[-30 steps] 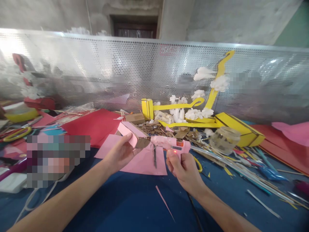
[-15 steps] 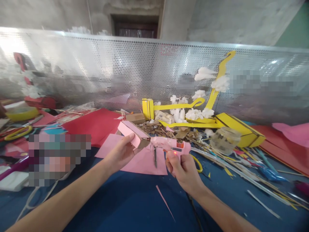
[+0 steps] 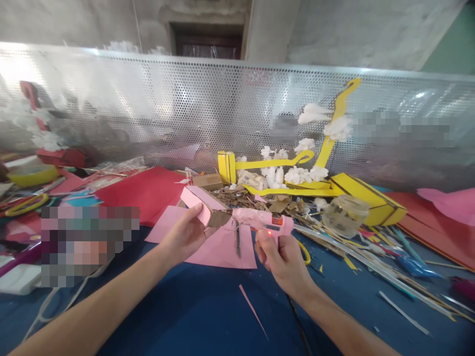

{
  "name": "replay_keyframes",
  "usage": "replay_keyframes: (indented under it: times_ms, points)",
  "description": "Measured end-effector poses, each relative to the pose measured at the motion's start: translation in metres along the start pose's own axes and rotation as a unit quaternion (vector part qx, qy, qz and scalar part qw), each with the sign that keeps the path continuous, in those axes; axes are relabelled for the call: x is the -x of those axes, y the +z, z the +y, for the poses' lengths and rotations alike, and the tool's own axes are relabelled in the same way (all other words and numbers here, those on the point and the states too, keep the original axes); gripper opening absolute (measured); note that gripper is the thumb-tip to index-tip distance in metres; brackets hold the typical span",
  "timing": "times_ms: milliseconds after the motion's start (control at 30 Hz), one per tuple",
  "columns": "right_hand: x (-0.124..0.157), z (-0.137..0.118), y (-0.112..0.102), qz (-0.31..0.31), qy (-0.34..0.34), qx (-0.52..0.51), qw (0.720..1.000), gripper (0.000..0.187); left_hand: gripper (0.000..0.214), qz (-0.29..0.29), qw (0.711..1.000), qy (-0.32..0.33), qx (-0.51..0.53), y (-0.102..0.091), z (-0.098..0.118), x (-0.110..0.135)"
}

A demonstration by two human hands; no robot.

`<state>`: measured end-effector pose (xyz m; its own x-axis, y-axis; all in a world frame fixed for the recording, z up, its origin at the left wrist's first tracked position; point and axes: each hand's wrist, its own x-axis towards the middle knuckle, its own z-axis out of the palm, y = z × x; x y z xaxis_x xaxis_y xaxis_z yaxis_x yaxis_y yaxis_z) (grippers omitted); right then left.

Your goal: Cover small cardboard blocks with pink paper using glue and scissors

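My left hand (image 3: 187, 235) is closed on a small cardboard box (image 3: 198, 201) partly covered in pink paper, held tilted above the blue table. In my right hand (image 3: 280, 259) is a pink glue gun (image 3: 254, 217), with a small red light glowing near my thumb. The gun's nozzle points left and meets or nearly meets the box's bare cardboard end; exact contact is hard to tell. Below both lies a sheet of pink paper (image 3: 222, 249). The gun's dark wire stand (image 3: 238, 240) hangs down over that sheet.
Behind are cardboard scraps (image 3: 274, 202), yellow paper-covered boxes (image 3: 367, 198) with white fluffy pieces, and a clear jar (image 3: 346, 215). A perforated metal panel (image 3: 222, 109) rises at the back. Red paper (image 3: 144, 193) lies left; a long clear strip (image 3: 371, 262) crosses the right.
The box has tilted slightly in my left hand, and its bare cardboard end shows a little more. My right hand and the glue gun have barely moved.
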<state>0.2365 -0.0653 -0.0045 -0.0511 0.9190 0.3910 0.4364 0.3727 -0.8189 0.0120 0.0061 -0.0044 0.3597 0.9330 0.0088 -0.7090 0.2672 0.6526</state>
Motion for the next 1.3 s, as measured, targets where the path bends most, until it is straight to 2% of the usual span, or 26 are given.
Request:
replay_keyframes:
  times_ms: [367, 667, 1067, 1300]
  points:
    - [-0.001, 0.001, 0.001, 0.011, 0.002, -0.045, 0.999, 0.064, 0.052, 0.001, 1.000, 0.001, 0.006, 0.005, 0.004, 0.003]
    - [-0.001, 0.002, 0.002, 0.021, 0.010, -0.062, 0.998, 0.062, 0.035, 0.015, 0.999, -0.011, 0.029, 0.011, 0.005, 0.005]
    - [0.000, 0.004, 0.002, 0.005, 0.013, -0.063, 0.998, 0.061, 0.050, -0.004, 1.000, -0.011, 0.023, 0.008, 0.005, 0.005]
    - [-0.001, 0.005, 0.002, 0.010, 0.006, -0.061, 0.998, 0.062, 0.045, 0.013, 1.000, -0.010, 0.007, 0.011, 0.006, 0.006]
